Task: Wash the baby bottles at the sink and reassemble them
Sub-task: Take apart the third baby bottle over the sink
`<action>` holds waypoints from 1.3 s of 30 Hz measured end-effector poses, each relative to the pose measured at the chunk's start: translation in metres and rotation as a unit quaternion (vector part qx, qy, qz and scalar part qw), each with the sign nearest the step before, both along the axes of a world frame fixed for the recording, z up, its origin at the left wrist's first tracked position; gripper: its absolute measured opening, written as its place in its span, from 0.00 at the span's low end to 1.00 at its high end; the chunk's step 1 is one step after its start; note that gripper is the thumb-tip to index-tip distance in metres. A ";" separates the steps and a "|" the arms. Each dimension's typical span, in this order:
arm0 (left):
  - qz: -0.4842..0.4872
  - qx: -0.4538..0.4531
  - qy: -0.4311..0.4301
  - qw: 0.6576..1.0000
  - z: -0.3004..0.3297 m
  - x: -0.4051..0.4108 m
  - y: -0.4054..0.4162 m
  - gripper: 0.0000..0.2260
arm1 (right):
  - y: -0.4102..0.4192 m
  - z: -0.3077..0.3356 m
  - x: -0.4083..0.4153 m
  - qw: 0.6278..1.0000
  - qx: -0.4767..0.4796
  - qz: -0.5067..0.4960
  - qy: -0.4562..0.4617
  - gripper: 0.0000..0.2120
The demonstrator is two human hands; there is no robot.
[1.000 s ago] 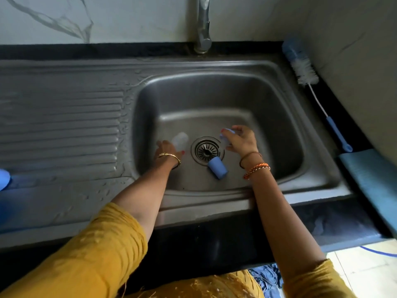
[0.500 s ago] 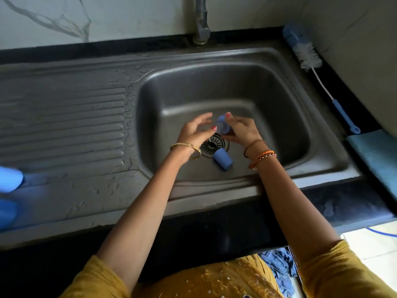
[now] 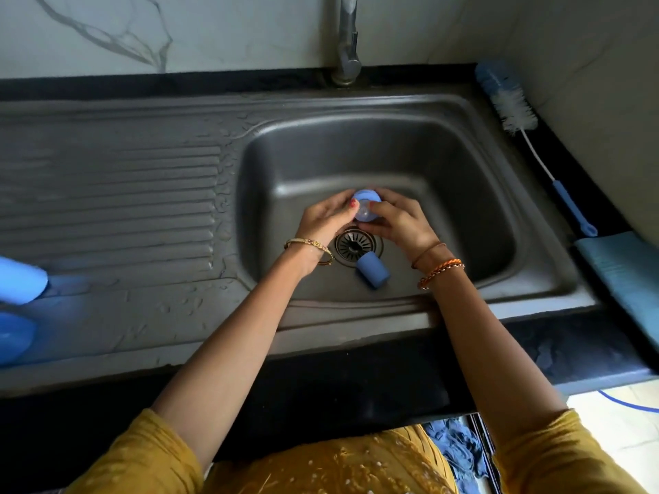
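— Both hands meet over the middle of the frame: the left hand (image 3: 326, 222) and the right hand (image 3: 399, 222) each curl their fingers around a blue collar with a clear teat (image 3: 365, 207), held above the sink basin (image 3: 463, 194).

— Pulling it apart or fitting it together?

— Cannot tell from this view. The teat sits in the ring, thumbs pressing at it from either side. My guess is the piece is being worked with the fingers, either rubbed clean or seated.

— What else belongs to the bottles?

— A blue cap (image 3: 372, 269) lies on its side on the basin floor, just below and right of the drain (image 3: 353, 244). At the far left edge of the frame two blue shapes (image 3: 18, 301) rest on the ribbed draining board (image 3: 117, 208); too cropped to name.

— Is water running?

— No stream shows under the tap (image 3: 347, 41). Droplets lie on the draining board, so something has been wet.

— And the brush?

— The bottle brush (image 3: 517, 112) lies on the dark tabletop (image 3: 577, 351) at the upper right, well apart from the hands, above a blue cloth (image 3: 627, 272).

— How far along, then?

— Midway at best, I judge. No assembled bottle is in view, the cap is loose, and the parts remain separate.
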State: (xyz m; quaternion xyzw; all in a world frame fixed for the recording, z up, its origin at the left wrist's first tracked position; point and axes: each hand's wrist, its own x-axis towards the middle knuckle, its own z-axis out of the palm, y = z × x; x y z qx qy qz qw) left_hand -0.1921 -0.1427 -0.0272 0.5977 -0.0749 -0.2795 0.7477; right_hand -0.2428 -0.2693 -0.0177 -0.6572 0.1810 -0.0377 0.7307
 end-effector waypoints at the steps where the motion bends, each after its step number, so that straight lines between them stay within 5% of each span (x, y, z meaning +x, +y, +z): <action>1: 0.014 -0.004 0.008 1.000 0.000 -0.001 -0.001 0.14 | 0.001 0.000 0.000 1.000 -0.010 0.002 -0.004 0.10; 9: 0.033 0.074 -0.087 0.993 0.001 -0.006 -0.003 0.15 | 0.007 -0.010 0.001 0.979 -0.196 -0.049 -0.015 0.14; 16: 0.023 0.038 -0.034 0.998 0.004 -0.007 -0.002 0.16 | 0.007 -0.009 0.003 0.995 -0.085 -0.044 -0.003 0.15; 22: 0.073 0.032 0.039 0.996 0.009 -0.008 -0.010 0.14 | -0.002 -0.002 0.005 0.998 0.019 0.058 -0.003 0.09; 31: 0.109 0.023 0.065 0.992 0.012 -0.005 -0.010 0.14 | 0.000 0.000 0.002 0.995 0.012 0.098 -0.029 0.10; 39: 0.116 0.040 0.045 0.991 0.015 -0.012 -0.011 0.13 | 0.002 -0.008 0.002 0.992 -0.092 0.080 -0.043 0.09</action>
